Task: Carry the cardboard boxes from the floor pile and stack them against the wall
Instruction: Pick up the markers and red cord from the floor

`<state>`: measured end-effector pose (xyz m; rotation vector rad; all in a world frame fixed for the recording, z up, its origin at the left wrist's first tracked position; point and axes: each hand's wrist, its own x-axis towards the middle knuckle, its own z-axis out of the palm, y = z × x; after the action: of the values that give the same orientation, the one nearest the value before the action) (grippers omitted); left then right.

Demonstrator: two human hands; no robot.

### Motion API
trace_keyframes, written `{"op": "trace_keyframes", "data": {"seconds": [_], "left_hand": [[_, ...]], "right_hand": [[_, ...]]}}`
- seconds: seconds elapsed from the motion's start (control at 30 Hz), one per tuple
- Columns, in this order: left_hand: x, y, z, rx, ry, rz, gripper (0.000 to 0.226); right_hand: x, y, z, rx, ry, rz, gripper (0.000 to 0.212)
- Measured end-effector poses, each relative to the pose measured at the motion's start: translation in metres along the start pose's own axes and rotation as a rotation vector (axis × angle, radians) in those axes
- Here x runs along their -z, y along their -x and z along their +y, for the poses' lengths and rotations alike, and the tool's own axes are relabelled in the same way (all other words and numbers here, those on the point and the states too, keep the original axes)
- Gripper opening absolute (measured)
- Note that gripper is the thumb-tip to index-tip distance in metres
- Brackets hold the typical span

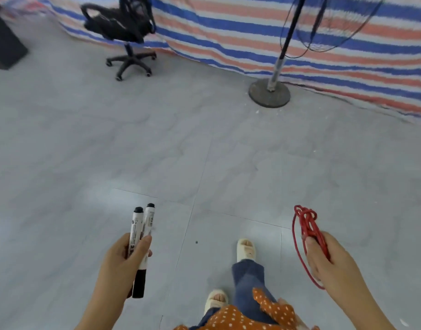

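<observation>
No cardboard box shows in the head view. My left hand is closed around two black-and-white markers, their capped ends pointing up and away from me. My right hand grips a bundle of red cord, with a loop of it hanging down beside my palm. Both hands are held low in front of me, over the grey tiled floor. My feet in pale slippers are below, between the hands.
A black office chair on castors stands at the back left. A fan stand with a round base is at the back right. A striped red, white and blue tarp hangs along the far side. A dark object sits far left.
</observation>
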<state>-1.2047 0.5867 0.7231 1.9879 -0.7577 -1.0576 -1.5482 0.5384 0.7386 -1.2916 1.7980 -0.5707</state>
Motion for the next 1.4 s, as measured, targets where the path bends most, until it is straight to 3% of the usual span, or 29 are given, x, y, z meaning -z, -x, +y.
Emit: {"op": "trace_keyframes", "data": {"seconds": [0.43, 0.7, 0.97, 1.2, 1.4], "left_hand": [[0.003, -0.092, 0.048, 0.145, 0.237, 0.475, 0.022], [0.030, -0.118, 0.062, 0.231, 0.414, 0.711, 0.021], [0.115, -0.153, 0.029, 0.375, 0.558, 0.963, 0.023], [0.260, -0.192, 0.011, 0.347, 0.613, 1.042, 0.020], [0.341, -0.220, -0.011, 0.331, 0.599, 1.069, 0.022]], "right_hand": [[-0.060, -0.221, -0.147, 0.378, 0.044, -0.370, 0.012], [-0.154, -0.306, -0.252, 0.571, 0.164, -0.649, 0.015], [-0.306, -0.308, -0.344, 0.654, 0.212, -0.867, 0.016], [-0.450, -0.254, -0.447, 0.713, 0.213, -0.969, 0.014], [-0.538, -0.214, -0.510, 0.733, 0.223, -1.038, 0.016]]}}
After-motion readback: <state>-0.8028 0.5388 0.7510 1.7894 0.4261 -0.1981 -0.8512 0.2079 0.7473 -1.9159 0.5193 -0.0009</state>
